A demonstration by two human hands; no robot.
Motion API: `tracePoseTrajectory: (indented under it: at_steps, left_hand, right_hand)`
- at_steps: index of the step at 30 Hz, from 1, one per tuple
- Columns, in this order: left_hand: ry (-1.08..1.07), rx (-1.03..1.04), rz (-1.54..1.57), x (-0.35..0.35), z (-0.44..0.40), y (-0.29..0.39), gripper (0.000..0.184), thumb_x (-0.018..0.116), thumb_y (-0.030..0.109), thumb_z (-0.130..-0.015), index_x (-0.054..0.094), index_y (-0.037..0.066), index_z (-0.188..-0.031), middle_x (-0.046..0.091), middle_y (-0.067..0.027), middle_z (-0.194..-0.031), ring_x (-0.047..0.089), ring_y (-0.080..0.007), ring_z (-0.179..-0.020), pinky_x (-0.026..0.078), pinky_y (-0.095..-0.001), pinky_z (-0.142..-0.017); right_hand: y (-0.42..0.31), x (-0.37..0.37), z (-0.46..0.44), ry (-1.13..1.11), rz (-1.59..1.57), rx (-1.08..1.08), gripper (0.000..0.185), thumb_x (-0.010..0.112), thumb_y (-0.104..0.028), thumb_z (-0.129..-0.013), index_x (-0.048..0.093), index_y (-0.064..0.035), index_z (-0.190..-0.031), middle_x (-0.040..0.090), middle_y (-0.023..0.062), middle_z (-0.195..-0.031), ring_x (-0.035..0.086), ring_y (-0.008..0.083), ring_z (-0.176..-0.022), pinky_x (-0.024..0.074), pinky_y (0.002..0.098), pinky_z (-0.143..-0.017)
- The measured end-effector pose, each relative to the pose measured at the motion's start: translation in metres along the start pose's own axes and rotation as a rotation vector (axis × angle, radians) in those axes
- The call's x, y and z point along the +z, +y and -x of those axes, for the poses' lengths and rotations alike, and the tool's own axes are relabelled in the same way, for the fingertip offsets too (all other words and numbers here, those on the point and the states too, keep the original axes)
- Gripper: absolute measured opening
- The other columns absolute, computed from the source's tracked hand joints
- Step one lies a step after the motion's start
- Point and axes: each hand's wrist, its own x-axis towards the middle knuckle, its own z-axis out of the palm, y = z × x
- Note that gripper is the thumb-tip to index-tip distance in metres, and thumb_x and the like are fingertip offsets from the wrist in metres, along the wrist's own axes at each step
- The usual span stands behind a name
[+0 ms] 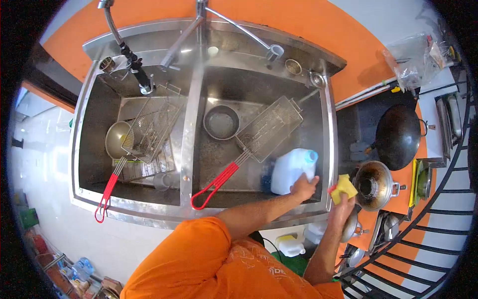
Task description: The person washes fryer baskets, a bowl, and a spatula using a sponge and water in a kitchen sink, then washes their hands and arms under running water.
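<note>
My left hand (304,189) is closed on the near right side of a pale blue-white plastic jug (289,172), by its light blue cap. The jug is in the right basin of a steel sink (186,149); my fingers partly cover it. Right of the sink edge, my right hand (342,206) pinches a yellow sponge (345,188), with a bit of red showing at its left. A wire fryer basket (271,127) with a red handle and a round dark pan (221,122) lie in the same basin.
The left basin holds another fryer basket (152,129), a bowl (117,139) and a rack. Above hang a spray hose (134,62) and a faucet (181,42). A metal pot (373,185) and a dark wok (398,137) stand at the right, near black railings (423,244).
</note>
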Motion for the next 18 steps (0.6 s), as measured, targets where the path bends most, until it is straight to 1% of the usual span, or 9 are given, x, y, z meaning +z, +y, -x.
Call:
tracePoseTrajectory:
  at_steps: [1, 2, 3, 4, 5, 8, 11, 14, 18]
  left_hand:
    - [-0.081, 0.019, 0.155, -0.004, 0.012, 0.014, 0.039, 0.056, 0.038, -0.092, 0.049, 0.000, -0.097, 0.057, -0.0034, -0.066, 0.058, -0.0131, -0.063, 0.045, -0.0284, -0.057]
    - [-0.102, 0.084, 0.215, -0.010, 0.025, 0.027, 0.036, 0.055, 0.037, -0.092, 0.050, 0.001, -0.096, 0.056, -0.0030, -0.066, 0.057, -0.0130, -0.062, 0.045, -0.0283, -0.056]
    - [-0.125, 0.154, 0.276, -0.025, 0.046, 0.053, 0.034, 0.054, 0.036, -0.093, 0.051, 0.002, -0.095, 0.056, -0.0026, -0.066, 0.057, -0.0129, -0.062, 0.045, -0.0283, -0.056]
    - [-0.150, 0.226, 0.336, -0.035, 0.055, 0.069, 0.032, 0.053, 0.035, -0.094, 0.051, 0.004, -0.095, 0.056, -0.0021, -0.066, 0.056, -0.0128, -0.061, 0.044, -0.0282, -0.056]
    - [-0.152, 0.226, 0.383, -0.039, 0.049, 0.069, 0.027, 0.053, 0.034, -0.094, 0.052, 0.007, -0.093, 0.056, -0.0015, -0.067, 0.054, -0.0127, -0.060, 0.045, -0.0277, -0.057]
    - [-0.096, 0.158, 0.564, -0.089, 0.078, 0.118, 0.024, 0.054, 0.032, -0.094, 0.052, 0.008, -0.094, 0.055, -0.0013, -0.069, 0.053, -0.0124, -0.061, 0.046, -0.0293, -0.059]
    - [-0.081, 0.081, 0.894, -0.129, 0.077, 0.140, 0.022, 0.056, 0.027, -0.092, 0.050, 0.006, -0.094, 0.052, -0.0027, -0.066, 0.053, -0.0140, -0.060, 0.047, -0.0330, -0.057]
    - [-0.163, 0.077, 1.089, -0.162, 0.066, 0.146, 0.019, 0.054, 0.026, -0.092, 0.049, 0.008, -0.093, 0.049, -0.0018, -0.068, 0.051, -0.0141, -0.061, 0.047, -0.0321, -0.059]
    - [-0.099, -0.004, 1.294, -0.183, 0.045, 0.139, 0.018, 0.053, 0.025, -0.093, 0.048, 0.008, -0.091, 0.046, -0.0015, -0.070, 0.048, -0.0133, -0.062, 0.047, -0.0320, -0.059]
  right_hand:
    - [-0.004, -0.005, 0.000, 0.018, 0.009, -0.020, 0.035, 0.047, -0.003, -0.080, 0.050, 0.0058, -0.114, 0.061, 0.0139, -0.099, 0.063, 0.0224, -0.084, 0.0525, 0.0329, -0.077]
    - [-0.007, -0.012, -0.003, 0.034, 0.017, -0.042, 0.034, 0.048, -0.004, -0.080, 0.051, 0.0059, -0.113, 0.061, 0.0138, -0.099, 0.063, 0.0223, -0.085, 0.0525, 0.0327, -0.077]
    - [0.009, -0.032, -0.018, 0.071, -0.001, -0.104, 0.034, 0.048, -0.005, -0.081, 0.051, 0.0053, -0.113, 0.061, 0.0135, -0.099, 0.063, 0.0219, -0.085, 0.0529, 0.0336, -0.076]
    - [-0.010, -0.027, -0.015, 0.048, -0.052, -0.089, 0.034, 0.047, -0.005, -0.081, 0.051, 0.0045, -0.113, 0.061, 0.0136, -0.099, 0.062, 0.0218, -0.084, 0.0535, 0.0351, -0.074]
    - [-0.026, -0.023, -0.013, 0.059, -0.098, -0.097, 0.033, 0.046, -0.004, -0.081, 0.051, 0.0041, -0.113, 0.061, 0.0138, -0.099, 0.062, 0.0219, -0.084, 0.0538, 0.0354, -0.073]
    - [-0.048, -0.022, -0.016, 0.078, -0.136, -0.139, 0.033, 0.045, -0.004, -0.082, 0.051, 0.0035, -0.113, 0.061, 0.0141, -0.098, 0.062, 0.0223, -0.082, 0.0543, 0.0354, -0.071]
    - [-0.060, -0.012, -0.012, 0.097, -0.135, -0.130, 0.033, 0.044, -0.004, -0.083, 0.050, 0.0032, -0.114, 0.061, 0.0142, -0.097, 0.062, 0.0227, -0.081, 0.0544, 0.0356, -0.070]
    - [-0.056, 0.000, -0.015, 0.036, -0.118, -0.146, 0.033, 0.043, -0.004, -0.083, 0.049, 0.0031, -0.114, 0.060, 0.0142, -0.096, 0.062, 0.0228, -0.081, 0.0545, 0.0358, -0.070]
    - [-0.058, 0.016, -0.011, -0.001, -0.078, -0.157, 0.032, 0.044, -0.004, -0.083, 0.049, 0.0035, -0.113, 0.060, 0.0139, -0.096, 0.061, 0.0226, -0.080, 0.0545, 0.0358, -0.069]
